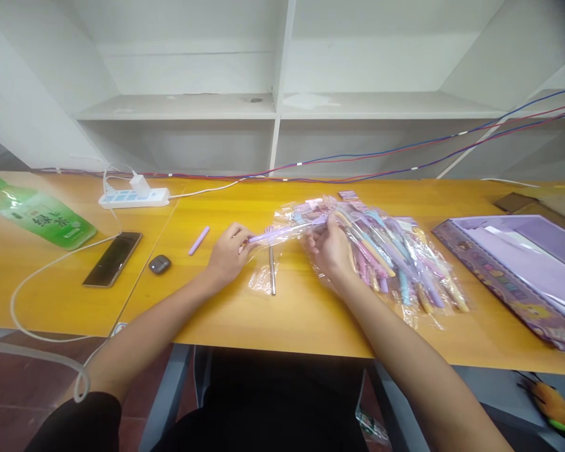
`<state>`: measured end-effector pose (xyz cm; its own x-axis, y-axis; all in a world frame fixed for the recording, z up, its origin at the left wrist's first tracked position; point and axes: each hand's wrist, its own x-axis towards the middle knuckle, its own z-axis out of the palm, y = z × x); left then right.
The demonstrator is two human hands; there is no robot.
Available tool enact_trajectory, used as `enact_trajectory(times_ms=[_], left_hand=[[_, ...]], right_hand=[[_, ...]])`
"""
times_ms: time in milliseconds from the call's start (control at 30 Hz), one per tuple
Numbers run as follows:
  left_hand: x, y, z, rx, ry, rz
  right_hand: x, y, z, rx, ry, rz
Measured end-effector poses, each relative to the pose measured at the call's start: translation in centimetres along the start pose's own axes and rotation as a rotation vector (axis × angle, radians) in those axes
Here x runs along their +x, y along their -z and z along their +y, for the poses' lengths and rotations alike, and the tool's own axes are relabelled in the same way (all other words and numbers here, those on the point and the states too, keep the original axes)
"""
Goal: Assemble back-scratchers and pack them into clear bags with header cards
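Note:
A slim purple stick (277, 234) in clear plastic stretches between my two hands above the table. My left hand (228, 254) is closed, pinching its left end. My right hand (332, 248) is closed around the other end, at the near-left edge of a pile of wrapped pastel sticks (395, 251). Those are pink, purple, blue and yellow, each in clear film. Below the held stick lies a thin metal rod (272, 270) with a clear wrapper (260, 278) beside it. A short purple tube (198, 241) rests left of my left hand.
Left on the table are a black case (159, 264), a phone (113, 259), a green bottle (42, 213) lying tilted and a white power strip (134, 198) with a trailing cable. A purple printed box (499, 276) stands at the right. White shelving (179, 107) rises behind.

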<state>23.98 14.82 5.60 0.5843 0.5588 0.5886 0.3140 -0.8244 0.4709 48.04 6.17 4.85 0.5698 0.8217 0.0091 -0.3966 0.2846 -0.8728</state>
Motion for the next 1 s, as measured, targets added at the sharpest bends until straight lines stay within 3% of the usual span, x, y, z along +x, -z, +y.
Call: enact_trajectory(times_ms=[167,300,500,633,733,800,900,1000], left_hand=[[0.2,0.2,-0.1,0.105,-0.064,0.046],[0.3,0.4,-0.1,-0.008,-0.098,0.140],[0.6,1.3,0.5,-0.171,0.018,0.270],[1.0,1.7,0.3,-0.279,0.111,0.377],[1.7,1.9,-0.8,-0.513,0.224,0.518],[2.2,2.0,-1.7,-0.710,0.295,0.604],[2.8,2.0,-2.7,-0.934,0.384,0.696],[2.9,1.8,-3.1,-1.057,0.468,0.706]], right_hand=[[0.4,0.2,0.1,0.096,-0.081,0.065],[1.0,0.9,-0.4,0.173,-0.091,0.135],[2.2,1.9,-0.7,0.115,0.139,0.210],[3.1,3.1,-1.4,0.095,0.282,0.384],[4.0,5.1,-3.1,0.148,0.367,0.544],[4.5,6.2,-4.2,0.171,0.395,0.583],[4.4,6.7,-4.9,0.190,0.377,0.540],[3.5,5.4,-4.3,0.167,0.267,0.324]])
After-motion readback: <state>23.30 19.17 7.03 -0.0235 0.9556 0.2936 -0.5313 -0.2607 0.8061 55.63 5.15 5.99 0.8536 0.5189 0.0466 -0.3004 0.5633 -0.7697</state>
